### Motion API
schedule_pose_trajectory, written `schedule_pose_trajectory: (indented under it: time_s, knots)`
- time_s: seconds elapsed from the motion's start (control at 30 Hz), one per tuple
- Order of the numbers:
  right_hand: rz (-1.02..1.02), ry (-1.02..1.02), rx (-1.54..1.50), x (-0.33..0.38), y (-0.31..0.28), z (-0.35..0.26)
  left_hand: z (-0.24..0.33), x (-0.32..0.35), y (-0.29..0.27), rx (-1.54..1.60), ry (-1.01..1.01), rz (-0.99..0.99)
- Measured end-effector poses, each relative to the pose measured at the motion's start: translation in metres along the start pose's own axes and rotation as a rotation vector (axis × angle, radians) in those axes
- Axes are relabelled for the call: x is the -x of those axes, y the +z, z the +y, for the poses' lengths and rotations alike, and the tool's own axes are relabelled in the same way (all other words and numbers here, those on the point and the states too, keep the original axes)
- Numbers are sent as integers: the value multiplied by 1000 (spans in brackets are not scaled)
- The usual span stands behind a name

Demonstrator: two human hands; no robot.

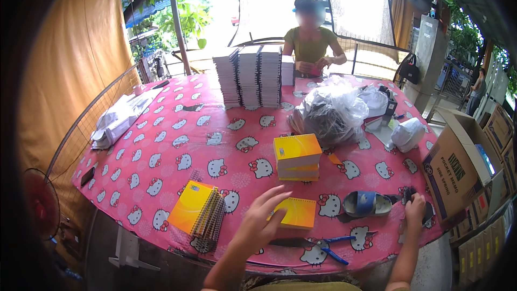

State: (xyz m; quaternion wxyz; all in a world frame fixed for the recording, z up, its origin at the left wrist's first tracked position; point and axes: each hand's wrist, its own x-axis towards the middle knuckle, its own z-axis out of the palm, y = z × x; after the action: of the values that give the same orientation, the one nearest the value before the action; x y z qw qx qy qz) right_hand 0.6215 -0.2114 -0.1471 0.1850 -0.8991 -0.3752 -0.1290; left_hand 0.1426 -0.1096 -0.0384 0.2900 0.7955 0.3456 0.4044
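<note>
My left hand [263, 220] is open, fingers apart, its fingertips over the left edge of a small yellow spiral notepad [297, 213]. Farther right, my right hand [414, 208] has its fingers closed on a small black object [409, 194] whose kind I cannot make out. Just beyond the notepad rises a stack of yellow notepads [299, 153]. To the left, more yellow spiral notepads [195, 207] lie in a leaning pile, coils showing. Blue-handled pliers [329, 249] lie in front of the notepad. A blue and grey slipper [368, 203] rests between the notepad and my right hand.
Tall stacks of spiral-bound pads [249, 78] stand at the back of the pink tablecloth [177, 145]. A pile of plastic bags [334, 109] sits right of centre. An open cardboard box [455, 170] borders the right edge. Across the table, a person [311, 48] handles something pink.
</note>
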Motion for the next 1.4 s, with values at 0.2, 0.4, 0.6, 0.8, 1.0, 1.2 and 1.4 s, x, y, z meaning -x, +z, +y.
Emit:
schedule_pose_trajectory:
  time_s: [0.2, 0.4, 0.6, 0.8, 1.0, 1.2, 1.4]
  knots:
    - [-68, -247, -234, 27, -16, -50, -68, -69, 86, -420, -228, -433]
    - [-145, -285, -630, 71, -39, -124, -95, -68, 98, -166, -291, -404]
    - [-8, -219, -525, 66, -52, -133, -69, -48, 76, -179, 242, -79]
    - [-312, -476, -1012, 102, -73, -202, -45, -19, 69, -316, 333, 0]
    - [-369, -614, -984, 110, -60, -219, -39, 0, 83, -243, 195, 219]
    - [-472, -254, -1223, 107, -45, -219, -41, -1, 83, -86, 142, 196]
    - [-731, -447, -1077, 98, -54, -219, -53, 2, 93, -85, 104, 250]
